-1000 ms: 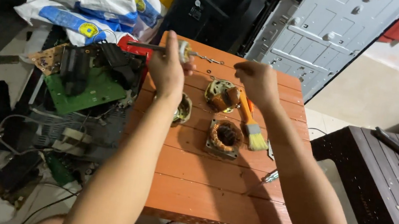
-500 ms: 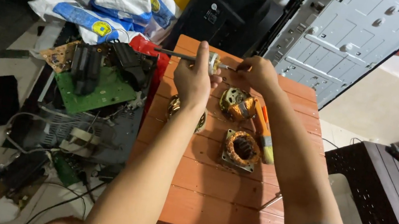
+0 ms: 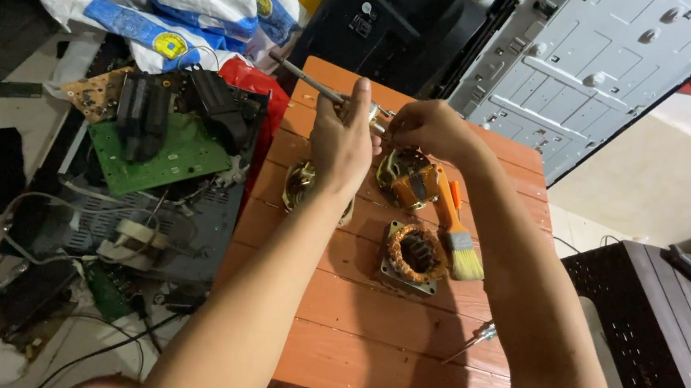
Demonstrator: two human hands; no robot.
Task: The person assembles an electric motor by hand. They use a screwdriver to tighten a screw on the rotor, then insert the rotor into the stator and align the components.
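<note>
Over the far part of an orange slatted table (image 3: 393, 365), my left hand (image 3: 342, 141) grips a thin metal shaft (image 3: 307, 82) that sticks out to the upper left. My right hand (image 3: 430, 129) closes on a small metal part at the shaft's near end, touching my left hand. Below them lie a motor housing with copper windings (image 3: 407, 179), a square copper-wound stator (image 3: 415, 255), a round metal part (image 3: 299, 185) partly hidden by my left wrist, and an orange-handled paintbrush (image 3: 459, 243).
A thin screwdriver (image 3: 474, 339) lies near the table's right edge. Left on the floor sit circuit boards (image 3: 160, 153), black casings and cables. White and blue sacks (image 3: 182, 5) lie behind. A dark table (image 3: 667, 361) with tools stands to the right; a grey panel (image 3: 584, 65) leans at the back.
My hands stayed together on the shaft while the view moved closer and shifted. The shaft's red handle, seen earlier at the left, is hidden now.
</note>
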